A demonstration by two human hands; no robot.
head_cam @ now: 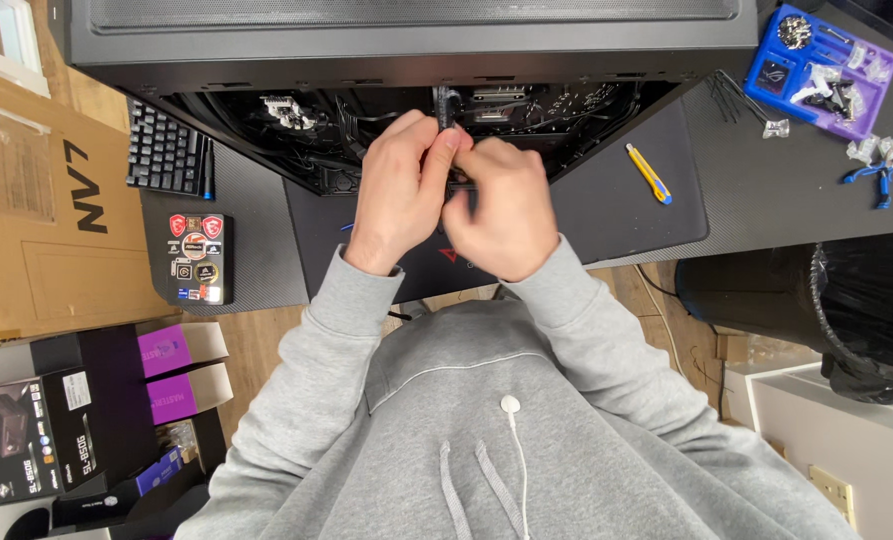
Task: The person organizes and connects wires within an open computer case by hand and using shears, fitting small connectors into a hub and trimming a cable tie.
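A black cable (443, 105) runs down out of the open PC case (406, 40) at twelve o'clock and ends between the two hands, just in front of the case's lower edge. The left hand (401, 190) comes in from seven o'clock, its fingertips (448, 142) pressed together on the cable's lower end. The right hand (496, 215) sits at four o'clock of it, touching the left, fingers curled in toward the same spot; whether they grip the cable or a small part on it cannot be told, since the left hand covers the meeting point and the right is blurred. Both hands seem held close so that one steadies the cable while the other works on its end.

Inside the case, loose wiring and a white connector (281, 110) crowd the opening at ten o'clock of the hands, leaving little room. The case lies on a dark mat (606, 210). At three o'clock on the mat lies a yellow utility knife (648, 173). Farther off at two o'clock is a blue-and-purple parts tray (816, 65) with small bags (876, 150) beside it. At nine o'clock stand a keyboard (164, 152) and a stickered black box (194, 258), then a cardboard carton (36, 200). A bin with a black bag (866, 310) stands at four o'clock.
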